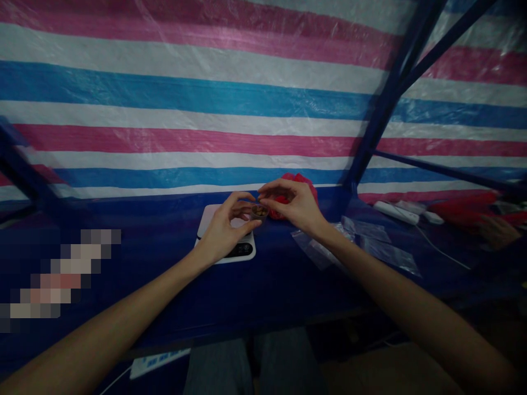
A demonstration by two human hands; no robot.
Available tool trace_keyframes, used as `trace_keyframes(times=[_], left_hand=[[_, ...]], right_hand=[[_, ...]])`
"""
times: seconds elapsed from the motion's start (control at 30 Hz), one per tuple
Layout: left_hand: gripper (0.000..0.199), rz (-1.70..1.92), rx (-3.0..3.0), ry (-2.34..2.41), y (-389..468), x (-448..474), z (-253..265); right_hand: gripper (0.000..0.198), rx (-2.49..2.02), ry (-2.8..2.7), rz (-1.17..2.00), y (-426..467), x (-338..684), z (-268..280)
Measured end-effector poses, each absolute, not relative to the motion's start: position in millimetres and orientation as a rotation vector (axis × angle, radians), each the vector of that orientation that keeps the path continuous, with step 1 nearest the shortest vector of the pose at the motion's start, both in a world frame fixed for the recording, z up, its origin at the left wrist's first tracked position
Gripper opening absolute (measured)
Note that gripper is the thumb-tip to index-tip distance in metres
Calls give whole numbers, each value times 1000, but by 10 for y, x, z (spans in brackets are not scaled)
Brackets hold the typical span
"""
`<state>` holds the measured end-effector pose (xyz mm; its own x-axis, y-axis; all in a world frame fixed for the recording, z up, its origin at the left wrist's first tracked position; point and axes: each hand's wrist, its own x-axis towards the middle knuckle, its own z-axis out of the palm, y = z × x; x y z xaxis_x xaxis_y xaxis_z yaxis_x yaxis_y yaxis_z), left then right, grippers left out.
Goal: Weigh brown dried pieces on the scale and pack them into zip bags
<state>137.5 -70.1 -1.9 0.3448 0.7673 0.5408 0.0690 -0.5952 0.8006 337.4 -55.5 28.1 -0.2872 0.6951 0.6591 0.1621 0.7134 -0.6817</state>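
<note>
My left hand (226, 227) holds a small round cup (259, 218), its thumb and fingers wrapped round the side. Small brown pieces (259, 210) lie inside the cup. Over the cup's right rim, my right hand (294, 203) has its thumb and fingertips drawn together; whatever they pinch, if anything, is too small to make out. A white kitchen scale (250, 255) with a black display strip sits under my left hand, which partly covers it. Behind my right hand is a bright red bag or net bundle (302, 180), partly hidden.
Clear plastic bags (389, 255) lie on the blue table (263, 296) under and beyond my right forearm. Farther right are a white power strip (396, 213) with a cord, red material (465, 211) and another person's hand (500, 231). Blue metal posts (376, 126) and a striped tarp (206, 99) stand behind.
</note>
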Motion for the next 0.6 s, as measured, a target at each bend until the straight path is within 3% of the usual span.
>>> trace_keyframes(times=[0.2,0.5,0.6], left_hand=[[57,1289,1903,701,-695,1372,-49],[49,1344,1859,756,-695,1361,-12],[37,1364,1913,805,-673,1352,-17]], right_hand=[[10,-731,-1911,556,-554,3373,289],[31,-713,-1887,359,-551,3439,283],[35,-698,-1914,347,-581,3419,251]])
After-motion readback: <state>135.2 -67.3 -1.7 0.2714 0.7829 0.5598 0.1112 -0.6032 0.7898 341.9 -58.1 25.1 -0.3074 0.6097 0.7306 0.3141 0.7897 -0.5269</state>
